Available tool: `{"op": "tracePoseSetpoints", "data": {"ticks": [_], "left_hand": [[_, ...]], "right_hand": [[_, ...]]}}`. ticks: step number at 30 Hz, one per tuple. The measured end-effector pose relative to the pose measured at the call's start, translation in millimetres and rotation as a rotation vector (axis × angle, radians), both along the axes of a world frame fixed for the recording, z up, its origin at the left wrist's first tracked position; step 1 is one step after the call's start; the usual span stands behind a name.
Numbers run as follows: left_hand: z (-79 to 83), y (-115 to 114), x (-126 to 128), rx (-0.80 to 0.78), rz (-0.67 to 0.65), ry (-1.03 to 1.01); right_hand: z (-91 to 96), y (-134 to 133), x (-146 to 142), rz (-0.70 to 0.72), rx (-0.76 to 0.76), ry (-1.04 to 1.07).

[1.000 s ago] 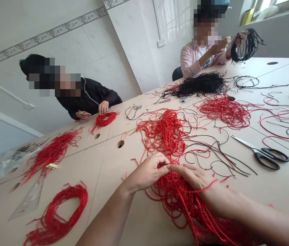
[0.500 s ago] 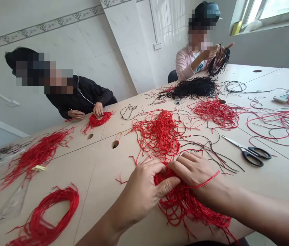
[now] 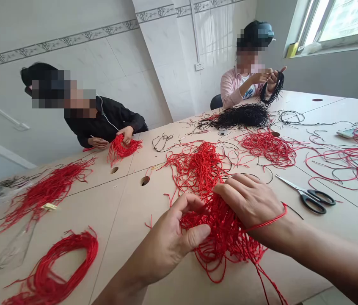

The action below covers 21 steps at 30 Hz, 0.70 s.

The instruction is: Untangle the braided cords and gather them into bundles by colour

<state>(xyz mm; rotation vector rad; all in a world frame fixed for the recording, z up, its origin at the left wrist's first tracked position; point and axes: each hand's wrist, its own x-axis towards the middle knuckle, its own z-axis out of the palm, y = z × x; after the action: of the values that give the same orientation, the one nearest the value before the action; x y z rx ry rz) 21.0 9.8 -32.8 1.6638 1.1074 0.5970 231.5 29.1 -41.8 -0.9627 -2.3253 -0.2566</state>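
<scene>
A tangled bundle of red cords [image 3: 226, 228] lies in front of me near the table edge, its loose ends trailing toward the edge. My right hand [image 3: 251, 203] is closed over the top of this bundle, with its fingertips hidden among the strands. One red cord crosses the back of that wrist. At the bundle's left side my left hand [image 3: 172, 237] is open, thumb and fingers apart in a C shape; its fingertips are partly hidden by cords. Just beyond my hands a red cord heap [image 3: 202, 165] spreads over the table.
Black-handled scissors [image 3: 314, 199] lie to the right. A red cord coil [image 3: 61, 262] is at lower left, another red pile [image 3: 50, 186] behind it. Across the table, one person [image 3: 112, 118] handles red cords and another [image 3: 238, 87] black cords. A black cord heap [image 3: 244, 116] lies at the back.
My left hand has opened, its thumb and fingers moving apart. My right hand has moved up and tilted, lifting part of the red bundle. The view has tipped slightly upward.
</scene>
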Motion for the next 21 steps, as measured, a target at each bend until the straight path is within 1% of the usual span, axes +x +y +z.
{"op": "tracePoseSetpoints", "data": {"ticks": [2,4,7,9,10,12,14,16,19,21], "left_hand": [[2.9,-3,6,0.036,0.029,-0.057],[3.5,-4,16,0.134,0.09,-0.013],[0.3,-2,24,0.288,0.19,0.176],[-2.4,0,20,0.376,0.213,0.298],[-3.3,2,16,0.396,0.203,0.337],[-3.8,5,3,0.349,0.158,0.36],[-3.0,7,-9,0.227,0.112,0.343],[-2.1,7,-17,0.156,0.121,0.333],[-2.5,3,-21,0.124,0.177,0.319],[-3.4,0,-22,0.071,0.176,0.2]], "right_hand": [[-0.2,1,-5,0.0,0.009,0.002],[-2.0,1,-10,0.018,0.039,0.009],[-3.9,4,-11,0.036,0.083,0.008],[-3.0,7,-5,0.031,0.106,0.013],[-2.1,8,-1,0.022,0.119,0.02],[-0.7,12,5,-0.002,0.137,0.024],[-1.1,15,9,-0.007,0.139,0.013],[-3.6,17,9,0.013,0.129,0.0],[-6.3,18,3,0.037,0.103,0.024],[-4.5,17,-1,0.05,0.086,0.062]]}}
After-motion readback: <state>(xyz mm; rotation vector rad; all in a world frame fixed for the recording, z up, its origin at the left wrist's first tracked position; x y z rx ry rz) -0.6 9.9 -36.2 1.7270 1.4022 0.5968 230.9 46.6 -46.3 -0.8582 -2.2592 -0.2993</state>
